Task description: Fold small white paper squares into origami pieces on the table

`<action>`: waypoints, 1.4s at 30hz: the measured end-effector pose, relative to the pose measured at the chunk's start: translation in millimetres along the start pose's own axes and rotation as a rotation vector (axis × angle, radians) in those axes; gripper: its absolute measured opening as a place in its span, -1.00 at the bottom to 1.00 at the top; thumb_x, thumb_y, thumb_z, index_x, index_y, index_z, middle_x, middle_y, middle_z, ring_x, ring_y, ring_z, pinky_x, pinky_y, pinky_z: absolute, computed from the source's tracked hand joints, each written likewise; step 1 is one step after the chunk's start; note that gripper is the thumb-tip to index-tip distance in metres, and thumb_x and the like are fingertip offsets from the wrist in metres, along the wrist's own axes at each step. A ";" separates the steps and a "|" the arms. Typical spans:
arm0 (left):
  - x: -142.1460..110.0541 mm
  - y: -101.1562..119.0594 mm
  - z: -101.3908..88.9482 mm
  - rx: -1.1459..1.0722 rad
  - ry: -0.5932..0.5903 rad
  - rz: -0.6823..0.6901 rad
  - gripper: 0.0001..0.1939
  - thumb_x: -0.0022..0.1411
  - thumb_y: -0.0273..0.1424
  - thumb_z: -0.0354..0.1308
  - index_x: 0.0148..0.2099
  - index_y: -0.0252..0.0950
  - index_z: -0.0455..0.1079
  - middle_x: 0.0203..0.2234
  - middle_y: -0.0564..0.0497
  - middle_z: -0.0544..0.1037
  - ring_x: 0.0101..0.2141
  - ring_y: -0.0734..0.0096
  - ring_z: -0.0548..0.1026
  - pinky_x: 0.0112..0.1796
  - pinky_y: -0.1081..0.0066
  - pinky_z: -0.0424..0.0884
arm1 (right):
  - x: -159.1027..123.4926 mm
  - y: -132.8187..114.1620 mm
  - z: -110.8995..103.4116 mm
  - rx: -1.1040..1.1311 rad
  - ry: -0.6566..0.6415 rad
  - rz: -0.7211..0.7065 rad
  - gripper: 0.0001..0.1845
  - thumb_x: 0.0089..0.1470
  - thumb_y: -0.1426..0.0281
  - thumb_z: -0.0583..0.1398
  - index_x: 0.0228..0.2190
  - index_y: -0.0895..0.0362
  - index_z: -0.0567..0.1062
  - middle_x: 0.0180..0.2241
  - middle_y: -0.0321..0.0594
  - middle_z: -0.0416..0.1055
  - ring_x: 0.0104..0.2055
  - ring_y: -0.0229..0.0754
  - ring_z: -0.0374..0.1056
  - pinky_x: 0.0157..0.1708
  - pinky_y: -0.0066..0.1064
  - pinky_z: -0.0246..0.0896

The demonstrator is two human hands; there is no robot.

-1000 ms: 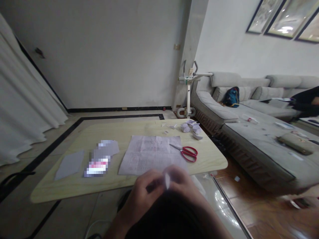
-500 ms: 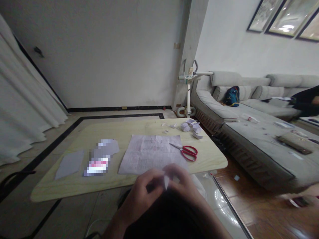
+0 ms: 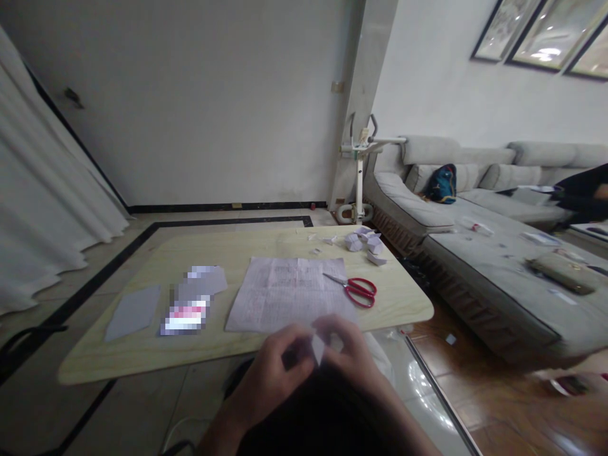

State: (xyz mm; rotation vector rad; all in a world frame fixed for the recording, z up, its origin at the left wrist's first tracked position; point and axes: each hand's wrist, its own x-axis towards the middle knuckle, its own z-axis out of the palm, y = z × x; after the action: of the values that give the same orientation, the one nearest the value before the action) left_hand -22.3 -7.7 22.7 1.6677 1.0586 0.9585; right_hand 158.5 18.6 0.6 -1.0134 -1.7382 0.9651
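Just past the near edge of the table, my left hand (image 3: 285, 361) and my right hand (image 3: 346, 348) are closed together on a small folded piece of white paper (image 3: 318, 349). Its pointed, diamond-like face shows between my fingertips; the rest is hidden by my fingers. Beyond my hands a large creased printed sheet (image 3: 285, 294) lies flat on the table (image 3: 194, 250). Red-handled scissors (image 3: 361, 291) rest partly on the sheet's right side, blades pointing left. Several crumpled or folded paper pieces (image 3: 354, 242) sit at the table's far right.
On the table's left are a plain paper sheet (image 3: 133, 312) and a blurred-out item (image 3: 187, 313). A grey sofa (image 3: 484, 272) with a blue backpack (image 3: 443, 183) stands to the right, where a person in dark clothes (image 3: 586, 193) is partly visible. A white curtain (image 3: 42, 190) hangs at left.
The folded paper has turned slightly between my fingertips, and more of its pale face shows. Both hands have barely moved; things on the table stay in place.
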 end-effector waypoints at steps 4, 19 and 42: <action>-0.9 -1.3 -0.7 0.006 -0.007 -0.020 -0.79 0.19 -0.48 0.13 -0.10 -0.26 0.42 -0.27 0.01 0.55 -0.23 0.31 0.51 -0.17 0.38 0.43 | 0.3 -2.9 -0.2 0.019 -0.031 0.001 -0.86 0.01 0.37 0.26 -0.31 0.13 0.51 -0.45 -0.29 0.43 -0.36 -0.19 0.33 -0.33 -0.39 0.24; -2.9 9.5 -7.9 0.113 0.065 0.170 -0.81 0.36 -0.41 0.02 -0.07 -0.19 0.44 -0.20 0.01 0.55 -0.17 0.36 0.50 -0.14 0.40 0.39 | 7.3 -13.8 -3.9 0.605 -0.168 0.342 -0.69 -0.11 0.28 0.38 -0.36 0.14 0.43 -0.43 -0.35 0.35 -0.42 -0.28 0.23 -0.41 -0.47 0.12; -6.9 26.9 -21.7 0.263 -0.108 0.255 -0.88 0.29 -0.42 0.17 -0.17 -0.18 0.52 -0.33 0.02 0.57 -0.29 0.40 0.51 -0.23 0.43 0.39 | 3.2 -9.3 0.4 0.846 -0.379 0.458 -0.66 -0.24 0.44 0.40 -0.36 0.14 0.44 -0.46 -0.39 0.37 -0.49 -0.36 0.23 -0.52 -0.57 0.07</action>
State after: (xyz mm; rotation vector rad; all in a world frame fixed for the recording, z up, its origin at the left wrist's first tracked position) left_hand -38.3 -13.8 53.4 2.0863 0.9453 0.9067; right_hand 155.1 18.0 9.8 -0.6776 -1.1522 2.0628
